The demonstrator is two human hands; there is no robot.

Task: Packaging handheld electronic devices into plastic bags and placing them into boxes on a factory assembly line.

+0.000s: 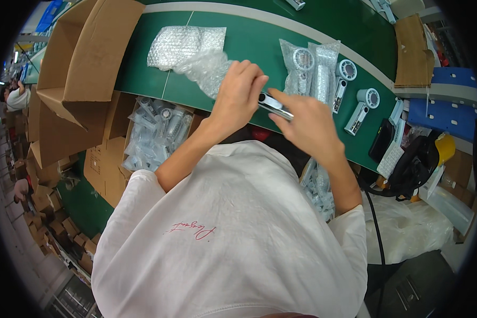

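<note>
While I watch through the head camera, the right hand (312, 126) is closed on a slim, pale, shiny device (277, 108), its thumb on the near side and its index finger on the far side. The left hand (237, 94) is half closed, fingers curled, with its fingertips just beside the device's dark end; I cannot tell whether they touch it. A crumpled bubble bag (204, 74) stretches out left of the device from behind the left hand, and I cannot tell whether the fingers pinch it.

I see the device above the near part of the green table (143, 79). Its long axis lies slantwise: the dark end points left and away from the wearer, toward the left hand, and the other end points right and nearer the wearer, toward the right palm.

Beyond the device, to its left, I have flat bubble wrap (191, 40). To its right, past the right hand, are a clear-bagged fan (302, 61) and two unbagged fans (369, 98). Left of the device, closer to the wearer, bagged pieces (151, 132) are heaped.
</note>
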